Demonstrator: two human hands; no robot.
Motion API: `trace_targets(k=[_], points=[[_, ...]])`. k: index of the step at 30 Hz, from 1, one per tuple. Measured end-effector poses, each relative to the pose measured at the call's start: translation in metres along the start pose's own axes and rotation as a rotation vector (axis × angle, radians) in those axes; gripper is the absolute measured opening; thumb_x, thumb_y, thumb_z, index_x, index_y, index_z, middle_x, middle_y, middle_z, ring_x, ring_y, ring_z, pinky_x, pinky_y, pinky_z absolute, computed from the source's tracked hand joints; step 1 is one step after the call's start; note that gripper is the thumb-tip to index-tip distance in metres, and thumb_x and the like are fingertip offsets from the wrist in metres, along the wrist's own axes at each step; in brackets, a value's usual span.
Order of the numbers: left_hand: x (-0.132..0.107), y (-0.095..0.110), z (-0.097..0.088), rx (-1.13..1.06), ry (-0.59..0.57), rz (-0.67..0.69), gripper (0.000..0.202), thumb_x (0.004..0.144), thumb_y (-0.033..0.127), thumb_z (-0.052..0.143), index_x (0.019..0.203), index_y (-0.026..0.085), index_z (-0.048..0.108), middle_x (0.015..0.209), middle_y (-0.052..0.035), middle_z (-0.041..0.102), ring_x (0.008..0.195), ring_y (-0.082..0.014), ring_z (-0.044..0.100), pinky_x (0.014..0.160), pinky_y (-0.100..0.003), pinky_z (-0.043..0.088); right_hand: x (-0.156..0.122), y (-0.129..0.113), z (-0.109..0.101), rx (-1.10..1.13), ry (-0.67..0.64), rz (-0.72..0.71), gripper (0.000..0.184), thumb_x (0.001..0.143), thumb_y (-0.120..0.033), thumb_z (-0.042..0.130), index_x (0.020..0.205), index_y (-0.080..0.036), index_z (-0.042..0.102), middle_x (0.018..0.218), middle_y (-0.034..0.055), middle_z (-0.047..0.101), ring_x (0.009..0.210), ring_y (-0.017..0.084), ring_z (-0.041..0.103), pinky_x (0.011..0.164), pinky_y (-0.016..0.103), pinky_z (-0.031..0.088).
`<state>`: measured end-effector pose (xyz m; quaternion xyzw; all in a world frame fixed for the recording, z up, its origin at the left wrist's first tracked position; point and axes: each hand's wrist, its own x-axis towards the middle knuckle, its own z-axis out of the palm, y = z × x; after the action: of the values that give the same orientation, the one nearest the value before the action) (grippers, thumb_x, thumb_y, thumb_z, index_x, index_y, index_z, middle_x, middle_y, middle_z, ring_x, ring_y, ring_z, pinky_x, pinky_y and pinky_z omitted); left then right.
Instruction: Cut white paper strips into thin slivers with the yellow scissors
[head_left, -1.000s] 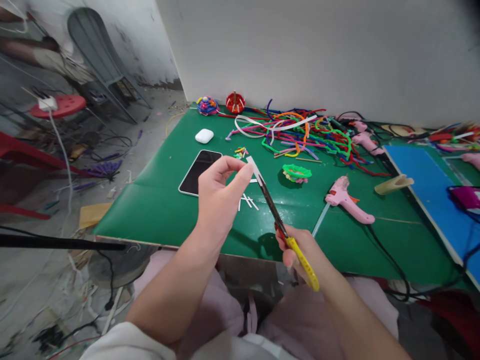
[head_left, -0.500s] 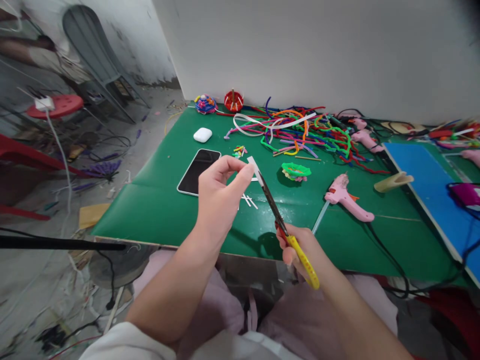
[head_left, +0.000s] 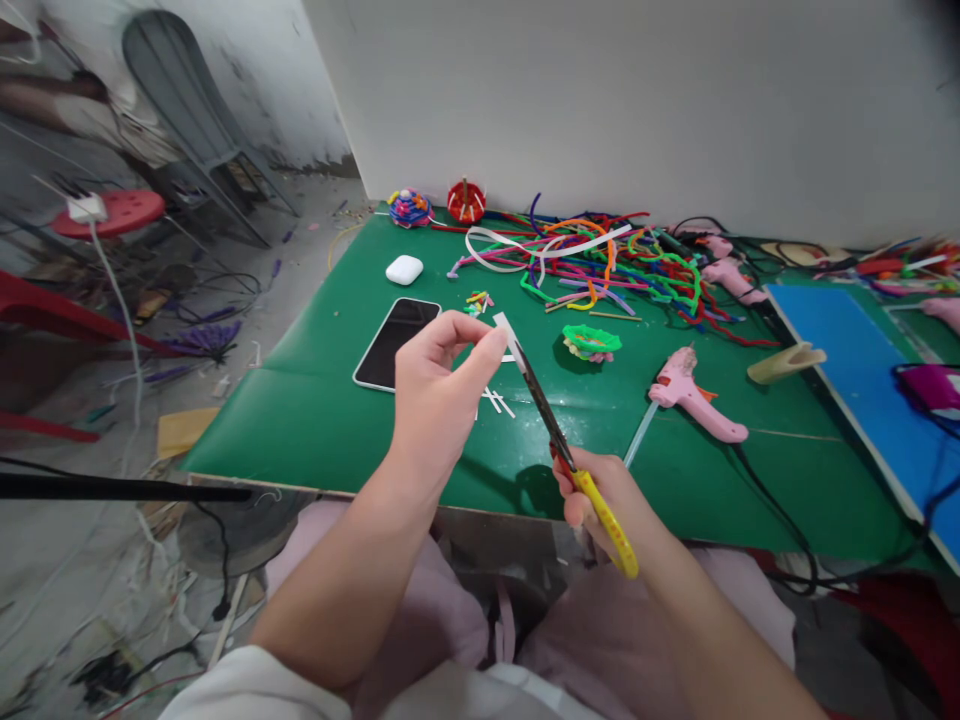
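My left hand (head_left: pixel 439 390) is raised over the green table (head_left: pixel 322 400), pinching a short white strip (head_left: pixel 507 331) between thumb and fingers. My right hand (head_left: pixel 600 495) grips yellow-handled scissors (head_left: pixel 570 455), whose blades reach up and left to the strip's end. Several small white cut pieces (head_left: pixel 496 401) lie on the mat just below the hands. A black phone (head_left: pixel 396 342) lies flat to the left of my left hand.
A pile of coloured pipe cleaners (head_left: pixel 607 265) and a long white strip sit at the back. A pink glue gun (head_left: pixel 694 395) with its cord lies right. A white earbud case (head_left: pixel 404 269), green coil (head_left: pixel 592 343), blue board (head_left: pixel 862 390), red stool (head_left: pixel 116 212).
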<state>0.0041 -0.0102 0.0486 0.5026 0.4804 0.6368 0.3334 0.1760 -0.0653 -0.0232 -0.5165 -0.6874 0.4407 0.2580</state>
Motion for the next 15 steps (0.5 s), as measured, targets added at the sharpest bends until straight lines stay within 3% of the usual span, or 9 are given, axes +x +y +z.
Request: trace_targets(k=[15], points=[[0.0004,0.0002,-0.0004,0.020,0.001,-0.024,0.011,0.072,0.023,0.060,0.063,0.018,0.057,0.064,0.0030,0.056,0.063,-0.0088,0.052,0.063,-0.021,0.043,-0.0002,-0.0048,-0.0014,-0.002,0.003,0.021,0.072,0.046,-0.087,0.030,0.059,-0.017,0.046,0.052,-0.0028,0.039,0.050,0.010,0.032,0.044,0.022,0.027]])
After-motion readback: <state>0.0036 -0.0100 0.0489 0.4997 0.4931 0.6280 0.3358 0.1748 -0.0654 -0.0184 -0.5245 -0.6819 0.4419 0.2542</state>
